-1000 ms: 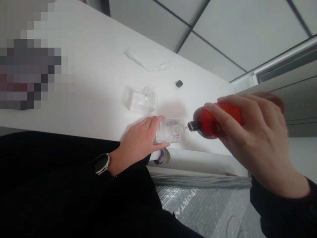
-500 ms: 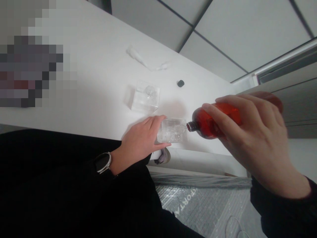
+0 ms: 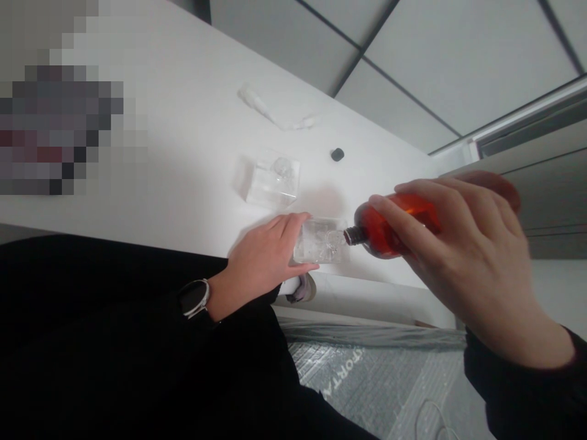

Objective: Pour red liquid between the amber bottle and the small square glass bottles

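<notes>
My right hand is wrapped round a reddish-brown bottle, which is tilted with its uncapped dark neck pointing left. That neck is right by the round opening of a clear square glass bottle near the table's front edge. Thumb and fingers of my left hand grip the clear bottle from its left side. Clear liquid appears to run at the opening, though it is hard to make out. Just behind stands a second clear square glass bottle, touched by neither hand.
A small black cap lies on the white table. Farther back is a crumpled translucent plastic piece. Grey panels border the table's far side. At upper left an area is pixelated. A cable lies on the floor.
The reddish-brown bottle's mouth has shifted very slightly left, closer to the clear bottle's opening. Both hands keep their hold, and the view has moved a little.
</notes>
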Tool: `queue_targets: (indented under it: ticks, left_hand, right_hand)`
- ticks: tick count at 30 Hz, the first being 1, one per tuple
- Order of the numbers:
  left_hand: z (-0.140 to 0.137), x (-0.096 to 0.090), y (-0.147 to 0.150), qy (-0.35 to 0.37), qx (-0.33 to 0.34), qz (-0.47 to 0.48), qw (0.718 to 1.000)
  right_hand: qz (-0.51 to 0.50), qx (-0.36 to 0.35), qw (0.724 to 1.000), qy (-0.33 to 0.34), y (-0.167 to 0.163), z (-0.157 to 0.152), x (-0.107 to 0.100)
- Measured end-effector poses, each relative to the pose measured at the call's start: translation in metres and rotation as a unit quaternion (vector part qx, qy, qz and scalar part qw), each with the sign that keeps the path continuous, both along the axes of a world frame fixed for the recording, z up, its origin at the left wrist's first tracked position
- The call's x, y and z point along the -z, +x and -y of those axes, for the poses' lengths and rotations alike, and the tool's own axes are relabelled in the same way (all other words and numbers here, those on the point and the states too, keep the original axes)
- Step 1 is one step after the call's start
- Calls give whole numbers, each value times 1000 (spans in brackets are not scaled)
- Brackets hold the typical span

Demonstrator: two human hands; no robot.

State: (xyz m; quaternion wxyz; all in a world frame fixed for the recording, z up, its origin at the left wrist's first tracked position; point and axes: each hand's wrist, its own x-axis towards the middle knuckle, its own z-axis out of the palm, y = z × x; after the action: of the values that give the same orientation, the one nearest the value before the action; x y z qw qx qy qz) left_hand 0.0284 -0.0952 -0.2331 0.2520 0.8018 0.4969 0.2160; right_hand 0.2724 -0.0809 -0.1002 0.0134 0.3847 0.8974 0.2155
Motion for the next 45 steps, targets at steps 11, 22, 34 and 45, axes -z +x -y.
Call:
queue_targets:
  ticks: [11, 22, 34, 45]
  left_hand:
    - [1, 3, 1, -1, 2, 9, 1000]
    - [1, -1, 0, 1, 12, 17, 1000]
    - [1, 2, 0, 5, 16, 43, 999]
    - [9, 19, 2, 113, -14, 65, 991]
  right_hand:
    - [37, -30, 999, 7, -5, -1, -3]
    - [30, -16, 999, 4, -9, 2, 2]
    - [8, 0, 1000, 4, -9, 4, 13]
    - [-171, 61, 983, -5, 14, -5, 34]
